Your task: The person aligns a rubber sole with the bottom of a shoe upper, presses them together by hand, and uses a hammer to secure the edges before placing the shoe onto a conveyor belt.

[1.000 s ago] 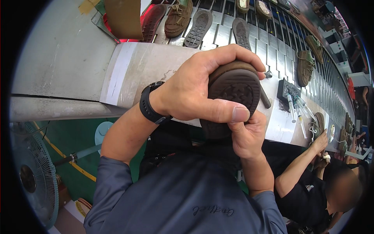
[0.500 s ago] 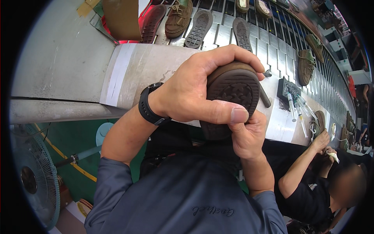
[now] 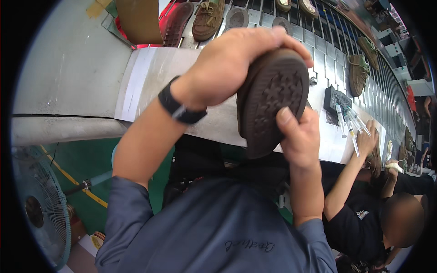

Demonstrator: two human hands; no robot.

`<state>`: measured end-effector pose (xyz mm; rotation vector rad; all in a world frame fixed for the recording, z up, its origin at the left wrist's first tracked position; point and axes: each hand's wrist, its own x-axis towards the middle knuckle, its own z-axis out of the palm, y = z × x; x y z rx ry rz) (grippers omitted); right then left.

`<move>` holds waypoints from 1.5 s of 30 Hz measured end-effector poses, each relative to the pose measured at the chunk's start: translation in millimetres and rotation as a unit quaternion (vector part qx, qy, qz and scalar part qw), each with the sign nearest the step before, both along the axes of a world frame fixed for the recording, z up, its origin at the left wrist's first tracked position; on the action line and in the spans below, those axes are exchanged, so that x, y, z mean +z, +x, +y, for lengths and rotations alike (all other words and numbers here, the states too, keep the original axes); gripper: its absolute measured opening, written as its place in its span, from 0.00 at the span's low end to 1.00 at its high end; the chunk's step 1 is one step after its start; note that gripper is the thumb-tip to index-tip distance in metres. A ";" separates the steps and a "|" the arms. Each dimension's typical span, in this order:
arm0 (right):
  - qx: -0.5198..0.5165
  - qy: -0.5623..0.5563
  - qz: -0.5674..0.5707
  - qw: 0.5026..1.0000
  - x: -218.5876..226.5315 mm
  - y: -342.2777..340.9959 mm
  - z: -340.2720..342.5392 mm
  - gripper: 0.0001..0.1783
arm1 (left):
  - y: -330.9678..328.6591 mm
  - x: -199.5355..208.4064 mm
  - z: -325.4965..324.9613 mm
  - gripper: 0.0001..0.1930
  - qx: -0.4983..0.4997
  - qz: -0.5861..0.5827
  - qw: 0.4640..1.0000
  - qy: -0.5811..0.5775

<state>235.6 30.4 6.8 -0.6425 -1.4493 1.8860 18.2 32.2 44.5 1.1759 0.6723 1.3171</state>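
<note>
A brown shoe (image 3: 275, 98) is held up before me, its dark patterned sole facing me. My left hand (image 3: 223, 68), with a black watch on the wrist, curls its fingers over the shoe's upper end. My right hand (image 3: 302, 139) grips the shoe's right side lower down, thumb pressed on the sole and fingers behind it. At the lower left the sole's edge stands out past the brown part behind it; how far the two are joined there is hidden.
Syringes (image 3: 350, 125) lean on a dark block (image 3: 337, 104) at the right. Beyond the white ledge (image 3: 152, 86), a metal-slat conveyor (image 3: 325, 68) carries a brown shoe (image 3: 208, 20) and loose soles (image 3: 236, 19). A co-worker's hand (image 3: 368, 139) is at the right; a fan (image 3: 38, 209) stands lower left.
The shoe has tilted, showing more of its sole. My left hand has moved up to its upper end, its thumb off the sole. My right thumb now presses the sole.
</note>
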 end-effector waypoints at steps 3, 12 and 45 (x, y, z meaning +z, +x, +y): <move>0.044 -0.035 0.040 0.998 -17.9 7.6 40.0 0.28 | 6.4 -9.0 21.1 0.28 0.002 -0.047 0.999 -0.024; 0.045 -0.091 0.111 0.989 -33.3 4.0 70.4 0.27 | 10.1 -26.9 42.0 0.23 0.039 -0.100 0.994 -0.021; -0.045 0.106 -0.010 0.993 -9.4 -11.9 -0.1 0.29 | -20.5 -29.8 -26.6 0.32 0.071 0.033 0.992 0.094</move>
